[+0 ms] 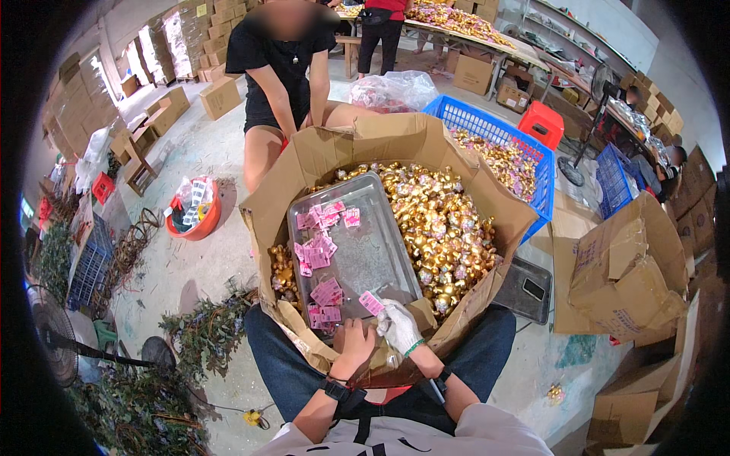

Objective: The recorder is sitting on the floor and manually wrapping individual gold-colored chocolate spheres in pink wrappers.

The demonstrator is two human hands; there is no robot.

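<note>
Pink paper tags [327, 292] lie scattered over a shallow metal tray [365, 254], which rests tilted across the top of a large open cardboard box [395, 140] filled with gold-wrapped pieces [441, 228]. At the near end of the tray, the right hand [398, 325], in a white glove, pinches one pink tag [371, 302] between its fingertips, that tag sitting just off the glove toward the tray's near corner. The left hand [353, 346], bare, is curled closed just beside the gloved one, at the tray's near rim; whether it grips anything cannot be told. Both wrists carry dark bands. More tags cluster along the tray's left side and at its far end, all well up the tray from the hands. Beyond the tray, on the far side of the box, another person in a black shirt [277, 61] sits with hands down at the box's flap. Right of the tray and past the box stands a blue plastic crate [487, 125] holding more wrapped pieces.
</note>
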